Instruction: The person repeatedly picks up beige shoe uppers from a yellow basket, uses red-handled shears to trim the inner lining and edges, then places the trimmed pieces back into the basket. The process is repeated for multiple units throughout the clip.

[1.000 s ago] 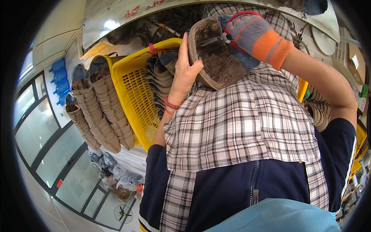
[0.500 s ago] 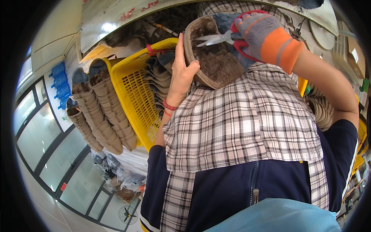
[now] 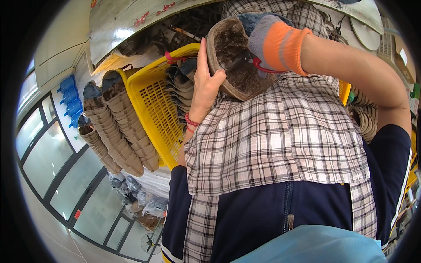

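A tan shoe upper with brown fleece lining and a dark blue part rests at the top of my checked apron, its opening facing up. My bare left hand grips its left rim, thumb over the edge and fingers along the outside. Red-handled scissors are in my right hand, which wears a grey and orange glove and reaches over the opening. The blades are mostly hidden behind the glove and inside the upper.
Left of my lap stands a yellow plastic basket holding stacked uppers. Tall stacks of tan uppers lean beyond it. A worn tabletop crosses the far side. More uppers sit to my right, beside another yellow basket.
My right hand has moved left and down with the scissors, deeper into the upper, so the blades that showed before are now largely covered. My left hand keeps its hold.
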A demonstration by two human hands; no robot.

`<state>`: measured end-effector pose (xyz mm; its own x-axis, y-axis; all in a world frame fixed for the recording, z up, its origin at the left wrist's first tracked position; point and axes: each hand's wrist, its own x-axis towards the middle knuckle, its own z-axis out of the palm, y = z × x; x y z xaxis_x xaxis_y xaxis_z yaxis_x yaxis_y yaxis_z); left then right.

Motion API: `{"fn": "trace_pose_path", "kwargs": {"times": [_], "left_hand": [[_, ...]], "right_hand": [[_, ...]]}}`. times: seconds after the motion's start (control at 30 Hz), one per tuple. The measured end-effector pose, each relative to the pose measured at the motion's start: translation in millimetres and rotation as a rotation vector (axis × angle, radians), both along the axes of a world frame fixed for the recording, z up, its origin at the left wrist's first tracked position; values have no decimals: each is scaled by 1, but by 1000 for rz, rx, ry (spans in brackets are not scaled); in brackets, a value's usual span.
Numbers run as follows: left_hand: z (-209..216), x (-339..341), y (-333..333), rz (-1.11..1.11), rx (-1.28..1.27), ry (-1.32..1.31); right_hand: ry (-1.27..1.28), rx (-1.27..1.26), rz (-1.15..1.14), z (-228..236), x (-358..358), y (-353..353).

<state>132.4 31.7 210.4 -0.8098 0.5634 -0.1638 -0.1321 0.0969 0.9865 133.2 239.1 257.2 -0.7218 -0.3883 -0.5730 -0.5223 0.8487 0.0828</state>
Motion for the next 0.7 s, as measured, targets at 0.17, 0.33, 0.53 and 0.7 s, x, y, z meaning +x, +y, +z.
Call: {"fn": "trace_pose_path", "kwargs": {"times": [0.17, 0.33, 0.53, 0.7], "left_hand": [[6, 4, 2, 1, 0, 28], [-6, -3, -1, -22, 5, 46], [-3, 1, 0, -4, 47, 30], [-4, 1, 1, -23, 45, 28]], "right_hand": [[-19, 96, 110, 18, -2, -10], [8, 55, 1, 25, -3, -3], [221, -74, -344, 27, 19, 42], [105, -246, -621, 19, 32, 35]]}}
